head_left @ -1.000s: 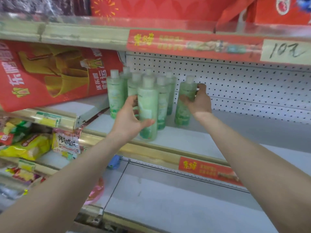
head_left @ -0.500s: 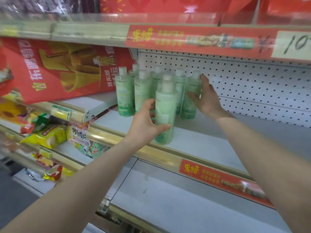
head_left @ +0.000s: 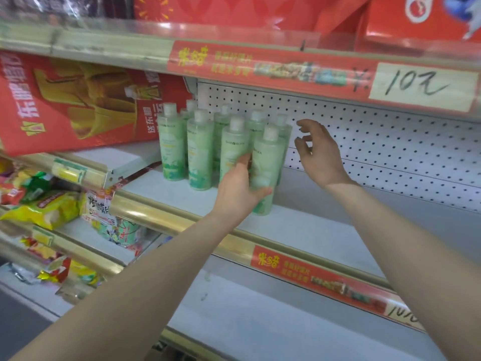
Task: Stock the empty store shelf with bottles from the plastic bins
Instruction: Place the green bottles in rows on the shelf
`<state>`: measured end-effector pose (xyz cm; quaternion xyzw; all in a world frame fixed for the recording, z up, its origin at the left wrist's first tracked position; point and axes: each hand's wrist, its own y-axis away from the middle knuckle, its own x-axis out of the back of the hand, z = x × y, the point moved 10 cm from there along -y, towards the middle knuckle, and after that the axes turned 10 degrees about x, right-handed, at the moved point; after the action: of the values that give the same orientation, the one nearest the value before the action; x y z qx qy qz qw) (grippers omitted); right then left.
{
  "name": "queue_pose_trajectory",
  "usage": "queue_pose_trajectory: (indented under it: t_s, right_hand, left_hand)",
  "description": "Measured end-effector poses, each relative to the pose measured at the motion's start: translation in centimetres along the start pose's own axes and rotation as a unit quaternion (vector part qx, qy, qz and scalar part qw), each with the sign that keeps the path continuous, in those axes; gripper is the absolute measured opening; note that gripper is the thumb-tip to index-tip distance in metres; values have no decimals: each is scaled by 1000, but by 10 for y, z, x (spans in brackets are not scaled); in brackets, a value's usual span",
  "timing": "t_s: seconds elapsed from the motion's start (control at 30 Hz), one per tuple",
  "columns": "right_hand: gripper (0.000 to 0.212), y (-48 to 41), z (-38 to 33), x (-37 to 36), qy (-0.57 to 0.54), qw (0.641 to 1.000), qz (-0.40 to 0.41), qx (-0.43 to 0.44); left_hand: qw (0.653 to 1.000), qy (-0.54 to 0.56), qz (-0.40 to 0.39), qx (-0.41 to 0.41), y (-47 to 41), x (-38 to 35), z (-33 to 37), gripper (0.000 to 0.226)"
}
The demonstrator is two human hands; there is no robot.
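green bottles (head_left: 199, 152), white caps | upright, clustered | shelf (head_left: 312, 230) left end

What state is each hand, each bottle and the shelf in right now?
left hand: grips the front bottle, thumb and fingers curled round it
right hand: open, fingers relaxed, holds nothing
front bottle: upright, capped, held low at the shelf front
other bottles: upright, capped, clustered together, untouched
shelf: bottles at its left end only
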<state>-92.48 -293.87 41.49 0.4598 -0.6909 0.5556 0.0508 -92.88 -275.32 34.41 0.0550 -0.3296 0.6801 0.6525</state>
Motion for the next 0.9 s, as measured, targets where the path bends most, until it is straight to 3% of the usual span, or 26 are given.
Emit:
queue_pose_trajectory:
  t_s: [0.13, 0.2, 0.37, 0.53, 0.9]
  right_hand:
    - [29, 10, -31, 5, -17, 999, 8, 43]
    - [34, 15, -44, 2, -13, 999, -10, 50]
    - [64, 12, -55, -20, -23, 996, -86, 28]
    - [47, 0, -46, -27, -28, 994, -104, 25]
    - [47, -2, -37, -43, -13, 992, -125, 25]
  left_hand:
    - [993, -20, 113, -34, 23, 30, -6, 60]
    - [989, -19, 148, -10, 23, 44, -18, 59]
    - [990, -65, 87, 84, -5, 33, -46, 74]
    - [986, -105, 55, 117, -13, 25, -54, 57]
    - [988, -110, 31, 102, -11, 34, -61, 55]
